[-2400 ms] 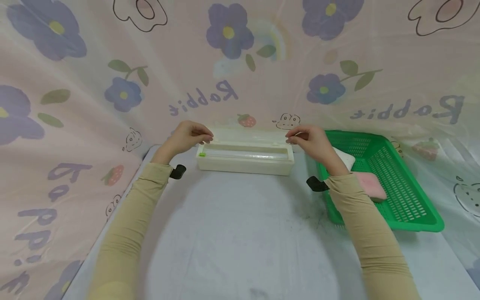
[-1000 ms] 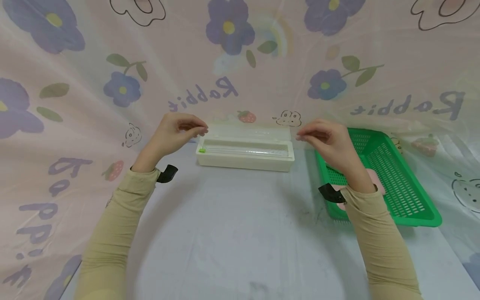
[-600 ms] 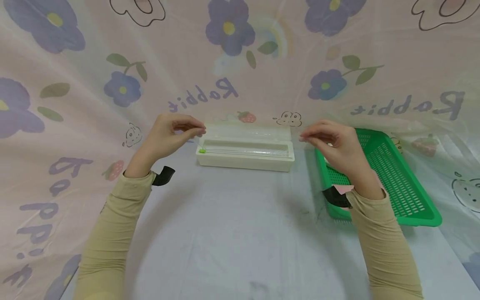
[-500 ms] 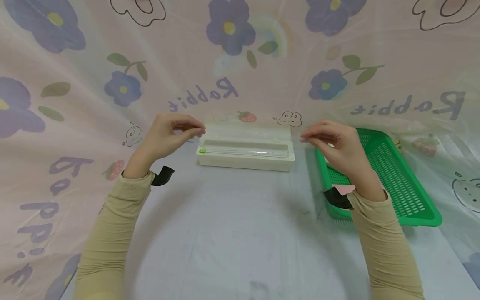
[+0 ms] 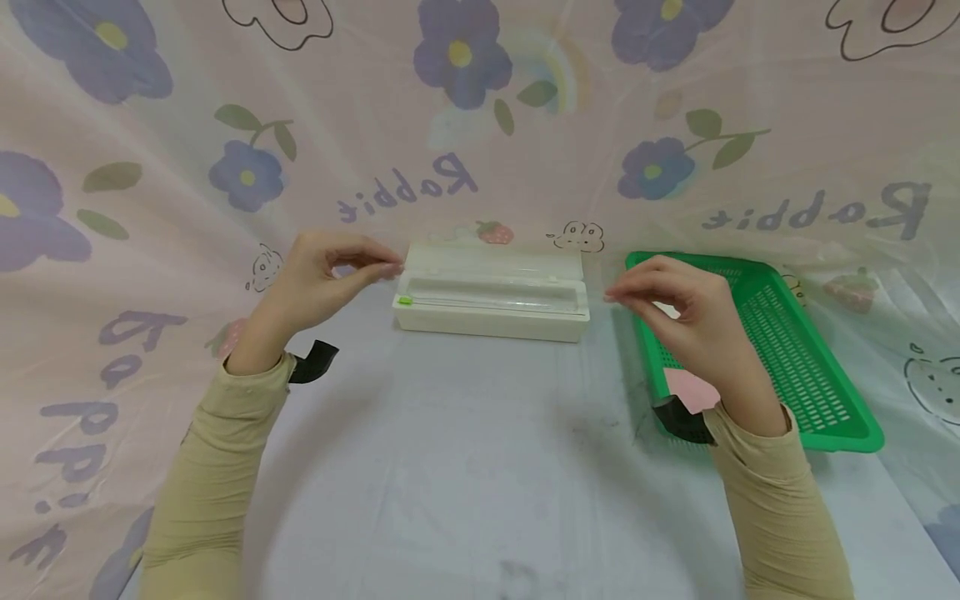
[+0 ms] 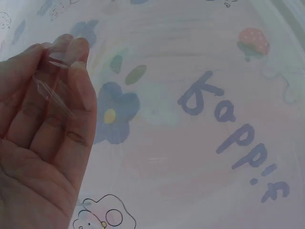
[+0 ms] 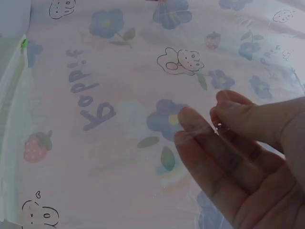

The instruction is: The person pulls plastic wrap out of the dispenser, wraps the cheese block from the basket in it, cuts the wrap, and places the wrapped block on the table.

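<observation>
A white cling film dispenser (image 5: 491, 325) sits at the back of the table, its lid (image 5: 495, 260) raised. A roll of clear film (image 5: 495, 293) lies inside, and a green slider (image 5: 405, 300) is at the left end of its front rim. My left hand (image 5: 315, 279) is raised just left of the box, pinching a corner of clear cling film (image 6: 55, 98) between thumb and fingers. On the right, my right hand (image 5: 686, 317) pinches the film's other side, creased at the fingertips in the right wrist view. The sheet between the hands is nearly invisible in the head view.
A green basket (image 5: 828, 367) stands at the right, partly behind my right hand. It holds a pink block (image 5: 690, 390) and a white item mostly hidden by the hand. A patterned curtain (image 5: 360, 108) rises right behind the dispenser.
Both hands have moved apart and back toward me from the raised lid, the left going left and the right going right and lower. The dispenser has stayed in place.
</observation>
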`<state>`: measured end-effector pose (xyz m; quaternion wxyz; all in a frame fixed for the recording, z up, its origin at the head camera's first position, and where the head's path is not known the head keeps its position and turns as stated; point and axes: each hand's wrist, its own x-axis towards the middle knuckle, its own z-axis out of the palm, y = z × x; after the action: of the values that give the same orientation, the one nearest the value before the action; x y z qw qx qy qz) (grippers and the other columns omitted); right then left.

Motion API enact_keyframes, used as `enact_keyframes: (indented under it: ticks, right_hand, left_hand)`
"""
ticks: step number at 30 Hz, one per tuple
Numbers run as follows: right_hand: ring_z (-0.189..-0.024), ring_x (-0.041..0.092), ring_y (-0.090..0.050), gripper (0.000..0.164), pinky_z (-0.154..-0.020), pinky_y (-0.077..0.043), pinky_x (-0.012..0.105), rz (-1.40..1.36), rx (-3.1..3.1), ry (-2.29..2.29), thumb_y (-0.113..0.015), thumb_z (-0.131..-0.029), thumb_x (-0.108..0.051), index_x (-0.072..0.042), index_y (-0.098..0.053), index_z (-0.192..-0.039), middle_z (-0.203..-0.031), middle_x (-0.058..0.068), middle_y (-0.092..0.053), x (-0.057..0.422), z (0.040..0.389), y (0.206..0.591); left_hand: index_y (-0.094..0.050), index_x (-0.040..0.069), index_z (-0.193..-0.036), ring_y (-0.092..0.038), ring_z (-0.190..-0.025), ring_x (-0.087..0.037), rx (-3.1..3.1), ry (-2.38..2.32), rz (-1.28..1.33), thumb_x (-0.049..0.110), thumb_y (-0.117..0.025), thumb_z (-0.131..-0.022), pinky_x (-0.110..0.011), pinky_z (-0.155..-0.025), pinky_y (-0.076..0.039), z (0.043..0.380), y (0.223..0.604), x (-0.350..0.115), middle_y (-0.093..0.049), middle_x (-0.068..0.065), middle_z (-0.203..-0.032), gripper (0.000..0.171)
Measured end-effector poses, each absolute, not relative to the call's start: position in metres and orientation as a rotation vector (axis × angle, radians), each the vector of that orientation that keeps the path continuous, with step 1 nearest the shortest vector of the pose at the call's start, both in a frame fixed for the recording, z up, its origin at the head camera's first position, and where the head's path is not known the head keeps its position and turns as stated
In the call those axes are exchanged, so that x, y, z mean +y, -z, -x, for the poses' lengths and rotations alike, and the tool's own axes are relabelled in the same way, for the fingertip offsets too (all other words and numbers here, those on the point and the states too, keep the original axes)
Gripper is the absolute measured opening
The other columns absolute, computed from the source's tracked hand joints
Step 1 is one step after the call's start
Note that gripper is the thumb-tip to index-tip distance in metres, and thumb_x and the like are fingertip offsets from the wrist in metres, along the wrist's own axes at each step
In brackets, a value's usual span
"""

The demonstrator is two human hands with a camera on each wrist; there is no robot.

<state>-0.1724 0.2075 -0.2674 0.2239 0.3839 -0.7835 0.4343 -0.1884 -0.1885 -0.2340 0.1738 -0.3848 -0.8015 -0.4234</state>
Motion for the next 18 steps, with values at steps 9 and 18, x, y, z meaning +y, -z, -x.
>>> enact_keyframes:
  ticks: [9,18]
  right_hand:
    - [-0.084,0.012,-0.060,0.020,-0.075,-0.050,0.016,-1.186,-2.100,-1.075,-0.064,-0.092,-0.019,-0.001,-0.073,-0.092,-0.089,0.008,-0.066,0.206,0.149,0.275]
    - [-0.084,0.010,-0.060,0.023,-0.073,-0.049,0.013,-1.296,-2.088,-1.066,-0.061,-0.094,-0.024,-0.005,-0.072,-0.095,-0.091,0.007,-0.066,0.206,0.125,0.297]
  left_hand:
    - [-0.075,0.004,-0.094,-0.066,-0.078,-0.012,-2.232,1.169,1.172,-0.014,-0.071,-0.078,-0.020,-0.073,-0.053,0.186,0.252,-0.205,-0.072,-0.003,-0.087,0.024]
    - [-0.074,0.013,-0.097,-0.064,-0.081,-0.008,-2.283,1.080,1.272,-0.013,-0.073,-0.076,-0.022,-0.073,-0.052,0.153,0.268,-0.213,-0.071,0.007,-0.092,0.034]
